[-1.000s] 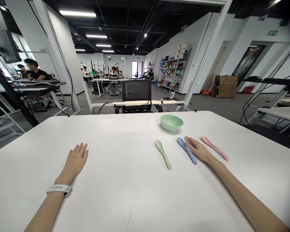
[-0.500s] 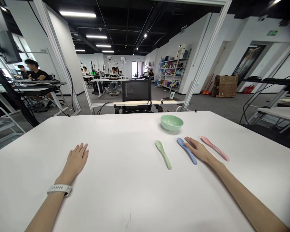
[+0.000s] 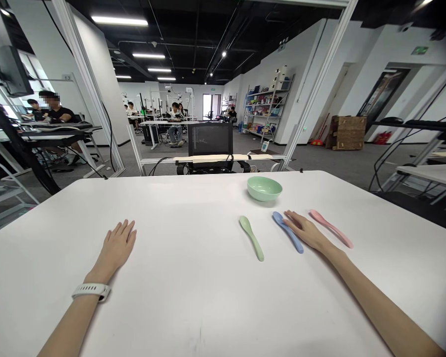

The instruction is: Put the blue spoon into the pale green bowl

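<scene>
My left hand (image 3: 118,244) lies flat and open on the left of the white table (image 3: 186,297), holding nothing. On the right, my right hand (image 3: 304,230) is open, its fingers stretched out. Its thumb reaches over the blue spoon (image 3: 293,239); whether it touches the spoon I cannot tell. A pink spoon (image 3: 330,227) lies to the right of that hand, and a green spoon (image 3: 251,239) lies to the left of the blue one. Behind the spoons, near the far edge, a green bowl (image 3: 264,189) stands upright.
Past the far edge are a black mesh office chair (image 3: 210,140) and a metal frame bar (image 3: 159,161). A wooden crate (image 3: 346,133) and a stocked shelf (image 3: 263,111) stand further back. Several people sit at desks in the distance, one person (image 3: 59,114) at the left.
</scene>
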`<state>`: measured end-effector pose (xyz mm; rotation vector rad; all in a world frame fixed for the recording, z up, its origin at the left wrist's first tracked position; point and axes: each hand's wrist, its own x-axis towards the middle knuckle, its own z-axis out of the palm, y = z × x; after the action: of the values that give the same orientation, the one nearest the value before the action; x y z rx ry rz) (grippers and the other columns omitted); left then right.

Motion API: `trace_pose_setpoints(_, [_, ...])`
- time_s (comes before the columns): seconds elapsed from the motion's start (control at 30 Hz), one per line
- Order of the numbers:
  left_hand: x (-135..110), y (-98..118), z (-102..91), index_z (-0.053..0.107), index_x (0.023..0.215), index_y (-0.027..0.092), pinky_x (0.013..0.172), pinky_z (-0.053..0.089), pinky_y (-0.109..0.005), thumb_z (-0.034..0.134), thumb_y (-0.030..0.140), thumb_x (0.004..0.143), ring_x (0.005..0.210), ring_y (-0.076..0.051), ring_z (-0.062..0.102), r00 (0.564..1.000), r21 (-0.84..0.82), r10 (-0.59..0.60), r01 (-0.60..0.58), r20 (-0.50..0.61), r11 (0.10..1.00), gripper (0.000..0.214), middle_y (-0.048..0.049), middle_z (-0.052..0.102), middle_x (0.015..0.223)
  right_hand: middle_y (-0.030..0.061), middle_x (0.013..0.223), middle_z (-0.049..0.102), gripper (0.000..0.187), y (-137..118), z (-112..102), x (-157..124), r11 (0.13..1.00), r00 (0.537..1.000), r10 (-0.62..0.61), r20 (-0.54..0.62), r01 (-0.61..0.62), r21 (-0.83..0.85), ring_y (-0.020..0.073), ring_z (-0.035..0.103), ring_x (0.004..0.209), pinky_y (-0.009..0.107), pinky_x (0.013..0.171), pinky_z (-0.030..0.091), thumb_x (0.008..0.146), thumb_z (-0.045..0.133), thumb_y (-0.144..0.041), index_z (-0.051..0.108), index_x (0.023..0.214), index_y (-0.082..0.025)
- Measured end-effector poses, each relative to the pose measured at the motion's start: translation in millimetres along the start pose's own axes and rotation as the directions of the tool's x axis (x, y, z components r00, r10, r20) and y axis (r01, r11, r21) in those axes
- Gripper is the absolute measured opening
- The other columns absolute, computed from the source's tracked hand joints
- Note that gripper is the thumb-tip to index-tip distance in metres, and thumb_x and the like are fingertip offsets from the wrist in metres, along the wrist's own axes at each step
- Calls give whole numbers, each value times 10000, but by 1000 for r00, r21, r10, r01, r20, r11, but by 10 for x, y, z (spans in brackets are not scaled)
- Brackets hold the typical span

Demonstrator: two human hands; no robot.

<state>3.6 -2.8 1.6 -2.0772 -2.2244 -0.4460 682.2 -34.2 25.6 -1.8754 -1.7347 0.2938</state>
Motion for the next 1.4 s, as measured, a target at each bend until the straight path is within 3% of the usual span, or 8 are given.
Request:
trace_pose_setpoints(0.17, [-8, 14, -8, 614, 1677, 143, 1397, 368, -597, 228, 443, 1110, 1707, -351, 479, 1000, 20, -13, 13, -3, 1000, 749, -187, 550, 1807, 173, 1553, 777, 673, 6, 2, 2, 1000, 1000, -8, -1, 8, -3, 435, 650, 1547, 545, 1283, 543, 1035, 522, -716, 792, 1415, -230])
trace_pose_setpoints(0.4, [-10, 20, -40, 582, 1697, 103, 1409, 344, -620, 191, 454, 1111, 1726, -364, 448, 999, 18, -5, 5, 36, 1000, 787, -205, 509, 1829, 201, 1643, 709, 621, 175, 11, 64, 999, 998, -39, -40, 39, -19, 422, 621, 1586, 589, 1365, 450, 1069, 465, -594, 797, 1405, -191])
trace_pose_setpoints(0.6, [-11, 17, -20, 603, 1680, 117, 1402, 356, -610, 190, 458, 1112, 1712, -363, 470, 1000, 17, -6, 6, 13, 1000, 781, -195, 536, 1814, 174, 1557, 775, 543, 292, 31, 106, 998, 996, -58, -61, 56, -38, 409, 593, 1615, 632, 1368, 448, 1040, 510, -528, 833, 1346, -217])
trace_pose_setpoints(1.0, [-2, 5, -16, 627, 1665, 125, 1385, 379, -651, 227, 447, 1106, 1693, -377, 497, 1000, 11, 6, -6, -8, 1000, 759, -208, 560, 1789, 185, 1512, 798, 563, 178, -6, 72, 997, 994, -69, -89, 67, -22, 430, 629, 1573, 625, 1333, 488, 1033, 489, -583, 831, 1308, -229])
trace_pose_setpoints(1.13, [-10, 20, -25, 617, 1673, 129, 1399, 363, -622, 218, 453, 1103, 1707, -360, 480, 1000, 9, -10, 10, 6, 1000, 768, -192, 546, 1805, 212, 1336, 842, 687, -23, -95, -15, 998, 991, -14, -132, 5, -67, 409, 803, 1259, 558, 1133, 630, 1062, 425, -652, 785, 1414, -184])
trace_pose_setpoints(1.23, [-18, 38, -31, 616, 1672, 120, 1396, 364, -633, 215, 448, 1104, 1706, -366, 480, 1000, 8, -14, 14, 9, 1000, 768, -206, 542, 1805, 163, 1088, 842, 779, -186, -77, -123, 989, 994, 56, -92, -68, -128, 362, 827, 947, 506, 914, 672, 1026, 473, -770, 743, 1477, -194])
trace_pose_setpoints(1.3, [-23, 46, -28, 621, 1667, 123, 1391, 367, -650, 224, 437, 1105, 1699, -372, 489, 1000, 8, -14, 14, -5, 1000, 756, -213, 554, 1794, 141, 1026, 821, 776, -271, -5, -216, 982, 996, 69, -54, -77, -171, 370, 818, 929, 503, 889, 662, 995, 530, -774, 711, 1499, -212])
trace_pose_setpoints(1.4, [-29, 49, -22, 619, 1671, 138, 1394, 364, -645, 235, 432, 1108, 1698, -363, 492, 1000, 8, -12, 12, -16, 1000, 743, -201, 565, 1787, 137, 1037, 811, 618, -349, 112, -352, 979, 998, 56, -1, -55, -197, 372, 810, 980, 481, 882, 641, 1016, 526, -604, 685, 1492, -243])
